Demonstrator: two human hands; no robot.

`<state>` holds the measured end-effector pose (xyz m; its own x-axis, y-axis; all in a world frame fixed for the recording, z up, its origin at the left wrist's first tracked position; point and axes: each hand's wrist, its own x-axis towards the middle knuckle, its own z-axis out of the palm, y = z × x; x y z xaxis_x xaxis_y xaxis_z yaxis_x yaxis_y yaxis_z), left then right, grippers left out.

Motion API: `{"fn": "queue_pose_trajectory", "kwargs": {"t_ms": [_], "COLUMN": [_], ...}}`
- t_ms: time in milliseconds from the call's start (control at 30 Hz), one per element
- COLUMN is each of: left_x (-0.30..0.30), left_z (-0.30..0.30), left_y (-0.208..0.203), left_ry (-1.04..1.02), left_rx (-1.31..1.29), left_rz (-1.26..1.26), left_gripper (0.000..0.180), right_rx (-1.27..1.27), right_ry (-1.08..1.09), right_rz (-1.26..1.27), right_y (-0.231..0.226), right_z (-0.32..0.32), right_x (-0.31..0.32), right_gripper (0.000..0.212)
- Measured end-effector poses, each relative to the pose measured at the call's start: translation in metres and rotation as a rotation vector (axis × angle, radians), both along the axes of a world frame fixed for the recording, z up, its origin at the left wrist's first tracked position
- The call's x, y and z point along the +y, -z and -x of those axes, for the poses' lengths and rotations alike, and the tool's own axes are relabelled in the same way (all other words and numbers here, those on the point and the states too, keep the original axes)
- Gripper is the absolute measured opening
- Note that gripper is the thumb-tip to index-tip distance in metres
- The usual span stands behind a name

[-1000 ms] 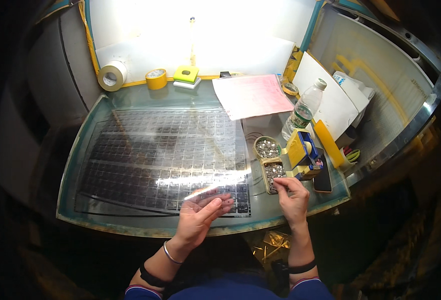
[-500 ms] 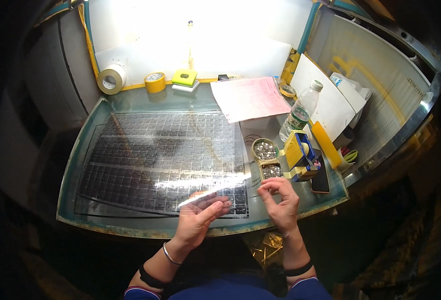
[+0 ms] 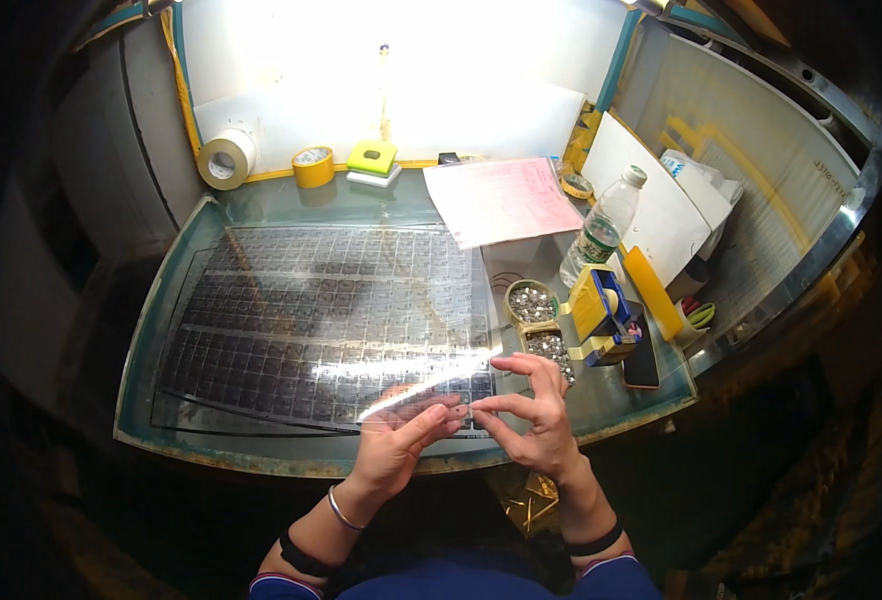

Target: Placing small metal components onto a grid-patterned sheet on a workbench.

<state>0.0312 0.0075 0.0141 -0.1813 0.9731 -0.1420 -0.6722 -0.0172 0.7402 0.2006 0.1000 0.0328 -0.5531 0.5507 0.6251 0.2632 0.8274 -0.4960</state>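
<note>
A large clear film sheet printed with a dark grid [image 3: 291,310] covers much of the glass-topped table. At its near right corner my left hand [image 3: 393,445] grips the film, thumb on top and fingers showing through from beneath; a bright glare runs across there. My right hand [image 3: 536,425] is at the same corner, its thumb and index finger pinched together at the film's edge and another finger stretched out above. What the pinch holds is too small to make out. Just beyond that hand are a round tub [image 3: 508,301] and a squarish tub [image 3: 525,346] of small shiny pieces.
A tape dispenser [image 3: 601,312], a phone [image 3: 642,368] and a clear bottle [image 3: 601,228] stand on the right. Pink paper [image 3: 506,200] lies at the back, with a green hole punch [image 3: 371,156], yellow tape [image 3: 313,167] and a white roll [image 3: 228,158] further left.
My right hand has moved left from beside the squarish tub to the film's corner, near my left hand. The left hand keeps its grip, almost unmoved.
</note>
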Motion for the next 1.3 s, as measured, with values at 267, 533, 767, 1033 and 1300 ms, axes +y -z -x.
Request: {"fn": "queue_pose_trajectory", "kwargs": {"t_ms": [267, 533, 767, 1033, 1300], "left_x": [0.001, 0.000, 0.002, 0.002, 0.005], "left_z": [0.000, 0.001, 0.005, 0.006, 0.006], "left_y": [0.001, 0.001, 0.014, 0.012, 0.011], "left_ry": [-0.005, 0.008, 0.021, 0.031, 0.060], "left_rx": [-0.013, -0.027, -0.104, -0.090, -0.049], "left_rz": [-0.029, -0.038, -0.081, -0.038, -0.037], "left_gripper": [0.030, 0.026, 0.025, 0.028, 0.030], "right_rx": [-0.039, -0.029, -0.027, 0.011, -0.259], "right_ry": [0.023, 0.039, 0.008, 0.400, 0.526], "right_rz": [-0.138, -0.246, -0.246, 0.066, 0.134], "right_y": [0.004, 0.003, 0.007, 0.017, 0.010], "right_z": [-0.003, 0.001, 0.002, -0.027, -0.034], "right_x": [-0.003, -0.001, 0.011, 0.039, 0.044], "right_gripper": [0.026, 0.020, 0.014, 0.013, 0.007]}}
